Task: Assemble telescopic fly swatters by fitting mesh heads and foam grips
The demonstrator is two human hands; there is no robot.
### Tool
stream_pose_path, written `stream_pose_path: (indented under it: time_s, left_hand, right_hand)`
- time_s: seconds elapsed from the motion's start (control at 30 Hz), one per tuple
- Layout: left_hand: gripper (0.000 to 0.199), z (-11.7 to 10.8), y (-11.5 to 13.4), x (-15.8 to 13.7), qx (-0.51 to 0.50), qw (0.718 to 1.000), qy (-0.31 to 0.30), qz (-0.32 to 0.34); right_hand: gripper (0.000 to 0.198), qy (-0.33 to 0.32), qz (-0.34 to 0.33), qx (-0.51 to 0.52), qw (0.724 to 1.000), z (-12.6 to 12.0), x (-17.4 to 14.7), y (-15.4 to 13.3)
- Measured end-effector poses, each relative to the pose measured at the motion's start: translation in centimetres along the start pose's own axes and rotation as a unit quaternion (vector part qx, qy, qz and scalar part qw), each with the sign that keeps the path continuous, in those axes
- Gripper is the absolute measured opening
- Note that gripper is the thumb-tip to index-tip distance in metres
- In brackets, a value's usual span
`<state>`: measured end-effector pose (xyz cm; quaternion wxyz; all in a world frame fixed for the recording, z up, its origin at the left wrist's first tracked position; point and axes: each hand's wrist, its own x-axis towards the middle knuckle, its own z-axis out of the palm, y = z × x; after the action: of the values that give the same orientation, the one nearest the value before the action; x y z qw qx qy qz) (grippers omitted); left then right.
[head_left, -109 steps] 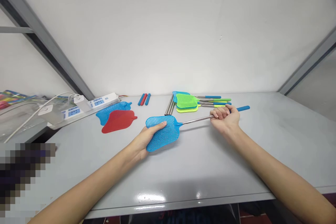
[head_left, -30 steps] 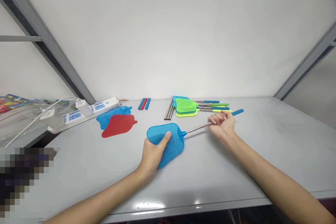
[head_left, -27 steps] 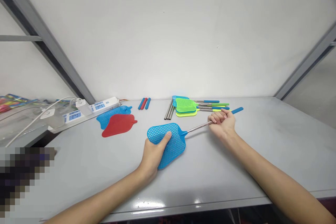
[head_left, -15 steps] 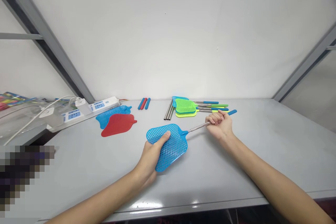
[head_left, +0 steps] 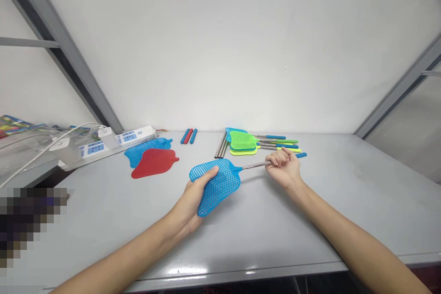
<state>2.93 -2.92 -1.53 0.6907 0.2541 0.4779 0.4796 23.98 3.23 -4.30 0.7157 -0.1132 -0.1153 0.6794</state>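
A blue fly swatter (head_left: pixel 223 188) is held above the table between both hands. My left hand (head_left: pixel 188 204) grips its perforated head, thumb on top and fingers underneath. My right hand (head_left: pixel 284 165) is wrapped round the metal rod, and the blue handle end sticks out past it. Behind lie several fly swatters (head_left: pixel 244 140) in green, yellow and blue, heads to the left and handles to the right. Bare metal rods (head_left: pixel 220 149) rest beside them. A red swatter head (head_left: pixel 156 163) overlaps a blue swatter head (head_left: pixel 144 149) on the left.
Two blue grips and a red grip (head_left: pixel 188 136) lie near the back wall. A white power strip (head_left: pixel 138 135) with plugged-in chargers and cables runs along the left side of the grey table (head_left: pixel 296 234). Plastic-wrapped packages (head_left: pixel 20 142) are at far left. Metal frame posts flank the table.
Both hands and the blue swatter have shifted slightly left in view. The swatter's head has tilted a little, and the grips on it look the same.
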Motion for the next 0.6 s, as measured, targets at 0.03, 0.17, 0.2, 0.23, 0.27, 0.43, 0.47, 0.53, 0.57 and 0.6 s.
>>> stream_pose_path:
  time_s: [0.03,0.17,0.2,0.23,0.27,0.43,0.47,0.53,0.57,0.6]
  left_hand:
    - [0.033,-0.08,-0.01,0.17,0.003,1.0,0.002,-0.01]
    - [0.034,-0.3,-0.25,0.6,0.015,0.999,0.009,-0.051]
    - [0.033,-0.3,-0.28,0.63,0.015,0.998,0.01,-0.057]
    - [0.032,-0.29,-0.3,0.64,0.016,0.998,0.012,-0.064]
    - [0.03,-0.26,-0.3,0.63,0.017,0.997,0.014,-0.07]
    - [0.025,-0.19,-0.37,0.55,0.023,0.996,0.027,-0.083]
    - [0.025,-0.22,-0.42,0.55,0.024,0.996,0.03,-0.083]
    - [0.024,-0.31,-0.53,0.56,0.025,0.996,0.031,-0.081]
    - [0.024,-0.36,-0.57,0.57,0.024,0.996,0.028,-0.081]
    - [0.024,-0.4,-0.6,0.58,0.023,0.996,0.024,-0.083]
  right_hand:
    - [0.038,-0.001,-0.001,-0.004,1.0,-0.07,0.03,-0.02]
    - [0.038,-0.009,-0.004,-0.014,1.0,-0.05,0.12,-0.3]
    - [0.038,-0.01,-0.003,-0.016,1.0,-0.04,0.12,-0.34]
    - [0.038,-0.011,-0.002,-0.018,1.0,-0.03,0.13,-0.35]
    - [0.038,-0.012,0.0,-0.019,1.0,-0.05,0.14,-0.34]
    - [0.039,-0.017,0.0,-0.022,1.0,-0.13,0.11,-0.23]
    - [0.039,-0.018,0.0,-0.024,1.0,-0.12,0.1,-0.22]
    - [0.039,-0.021,0.002,-0.028,0.999,-0.07,0.05,-0.24]
    - [0.039,-0.023,0.003,-0.029,0.999,-0.04,0.03,-0.25]
    - [0.039,-0.025,0.004,-0.031,0.999,0.01,0.0,-0.27]
